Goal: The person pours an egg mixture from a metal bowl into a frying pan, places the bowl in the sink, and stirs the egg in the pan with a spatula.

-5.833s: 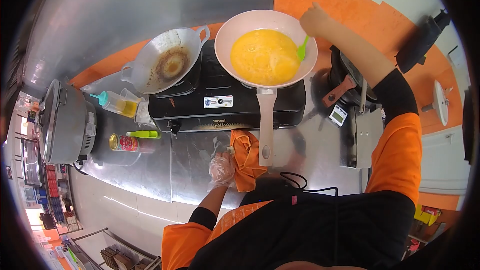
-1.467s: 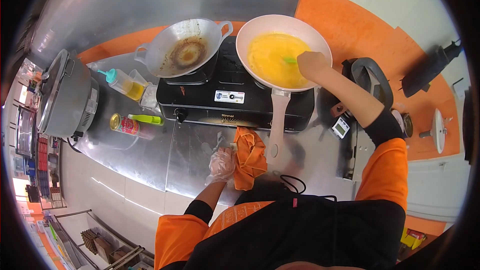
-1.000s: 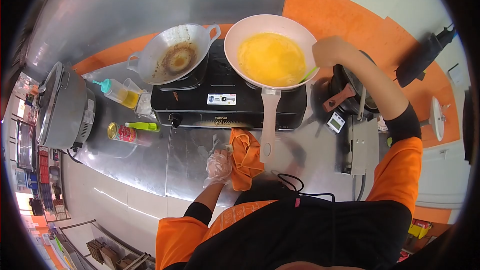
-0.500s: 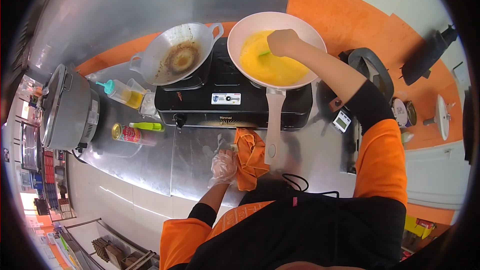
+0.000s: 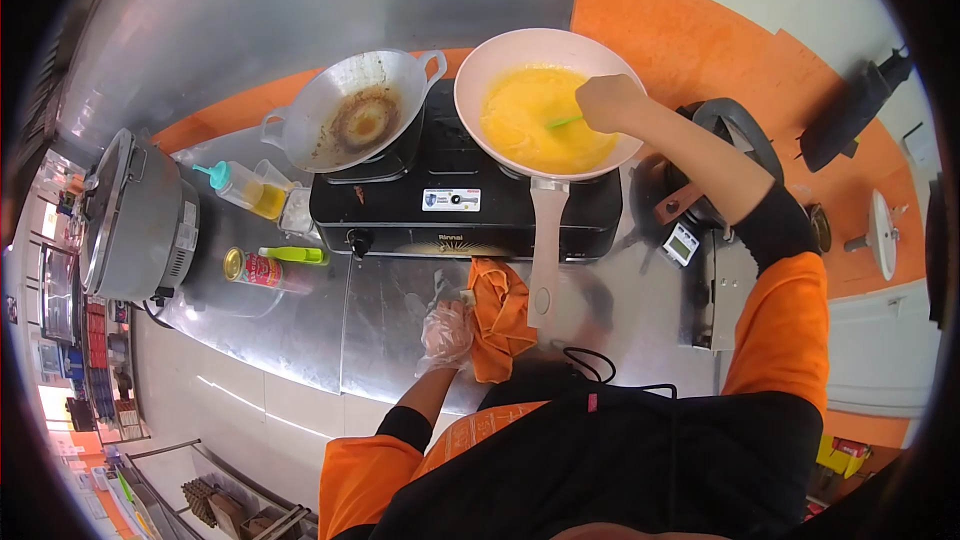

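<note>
My right hand (image 5: 610, 103) is closed around a thin green utensil (image 5: 565, 122), whose lower end dips into yellow liquid (image 5: 530, 135) that looks like beaten egg. That liquid lies in a pale pink frying pan (image 5: 478, 60) on the right burner of the black gas stove (image 5: 450, 202). The pan's long handle points toward me. On the steel counter, my left hand (image 5: 447, 333) wears a clear plastic glove and rests against the left side of a crumpled orange cloth (image 5: 500, 325). Its fingers are blurred by the loose plastic, so their grip is unclear.
On the left burner sits a stained metal wok (image 5: 320, 90). Farther left are a squeeze bottle (image 5: 240, 188), a red can (image 5: 255, 268), a green-handled tool (image 5: 293, 254) and a large grey cooker (image 5: 150, 215). A digital timer (image 5: 682, 244) and dark pans (image 5: 735, 130) are at right.
My right hand has moved right across the pan with the green utensil, and the liquid's surface has shifted. My left hand and the cloth stay nearly in place.
</note>
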A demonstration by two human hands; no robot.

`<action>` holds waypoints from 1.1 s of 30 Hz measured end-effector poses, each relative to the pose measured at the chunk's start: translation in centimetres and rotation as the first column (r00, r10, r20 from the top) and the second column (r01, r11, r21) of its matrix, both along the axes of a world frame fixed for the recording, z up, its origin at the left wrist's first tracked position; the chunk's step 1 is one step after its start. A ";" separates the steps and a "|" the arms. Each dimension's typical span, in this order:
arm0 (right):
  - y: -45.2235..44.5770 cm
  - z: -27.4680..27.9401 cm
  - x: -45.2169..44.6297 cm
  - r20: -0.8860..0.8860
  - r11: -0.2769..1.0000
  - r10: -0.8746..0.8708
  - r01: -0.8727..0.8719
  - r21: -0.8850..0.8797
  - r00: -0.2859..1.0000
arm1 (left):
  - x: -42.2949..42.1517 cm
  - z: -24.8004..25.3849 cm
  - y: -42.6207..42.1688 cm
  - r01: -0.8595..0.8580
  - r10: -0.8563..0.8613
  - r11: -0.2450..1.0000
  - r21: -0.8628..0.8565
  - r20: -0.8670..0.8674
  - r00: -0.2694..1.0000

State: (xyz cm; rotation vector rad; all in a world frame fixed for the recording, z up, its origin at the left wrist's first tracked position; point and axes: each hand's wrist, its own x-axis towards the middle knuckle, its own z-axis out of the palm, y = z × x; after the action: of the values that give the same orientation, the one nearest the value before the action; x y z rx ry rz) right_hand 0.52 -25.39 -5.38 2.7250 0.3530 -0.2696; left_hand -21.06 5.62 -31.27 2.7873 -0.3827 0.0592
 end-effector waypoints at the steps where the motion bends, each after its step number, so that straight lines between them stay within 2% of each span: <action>1: -0.4 1.1 -0.6 -0.015 1.000 -0.014 0.014 0.002 1.000 | 0.0 -0.1 0.0 0.002 -0.002 1.000 -0.002 0.009 1.000; 5: -2.6 3.6 -1.3 -0.079 0.989 -0.019 0.030 0.147 0.997 | 0.1 -0.8 0.3 0.023 -0.023 1.000 0.001 0.016 1.000; 8: -2.7 4.6 -0.9 -0.312 0.931 0.258 -0.149 0.333 0.914 | -0.1 -0.6 0.1 0.020 -0.019 0.999 -0.030 0.045 0.999; 11: -0.3 2.2 0.0 -0.344 0.894 0.365 -0.224 0.387 0.865 | 0.0 -1.2 0.2 0.030 -0.027 0.998 -0.050 0.058 0.998; 13: 1.5 -1.1 2.0 -0.337 0.883 0.285 -0.109 0.457 0.897 | 0.0 -1.4 0.3 0.029 -0.026 0.998 -0.051 0.056 0.998; 16: 4.5 -2.2 3.7 -0.104 0.893 0.208 -0.145 0.425 0.973 | 0.0 -0.9 0.1 0.009 -0.007 0.999 -0.040 0.044 0.999; 19: 5.7 -2.7 6.6 -0.050 0.898 -0.095 0.107 0.428 0.994 | 0.1 -0.5 0.1 -0.003 0.004 1.000 -0.022 0.020 1.000; 22: 4.1 -2.4 8.9 -0.110 0.852 -0.217 0.243 0.464 0.970 | 0.0 -0.5 0.0 -0.017 0.017 1.000 -0.016 -0.009 1.000; 25: 0.3 -4.1 11.2 -0.069 0.908 -0.195 0.207 0.364 0.978 | 0.0 -0.4 0.0 -0.029 0.029 1.000 -0.003 -0.038 0.999; 28: -2.9 -4.9 10.3 0.064 0.852 -0.335 0.273 0.448 0.940 | 0.0 -0.5 0.1 -0.020 0.020 1.000 -0.010 -0.032 0.999; 31: -5.1 -2.6 8.1 0.115 0.833 -0.398 0.306 0.461 0.910 | -0.1 -0.4 0.1 -0.015 0.014 1.000 -0.025 -0.016 1.000; 33: -6.6 -0.7 6.4 0.231 0.902 -0.333 0.237 0.360 0.914 | 0.0 -0.7 0.2 -0.017 0.017 1.000 -0.010 -0.034 0.999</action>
State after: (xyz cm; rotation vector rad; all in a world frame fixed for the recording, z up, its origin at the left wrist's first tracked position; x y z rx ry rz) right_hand 6.95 -32.00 -6.07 3.0829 -0.1046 0.1259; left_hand -21.05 5.77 -31.96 2.7774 -0.3494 0.0180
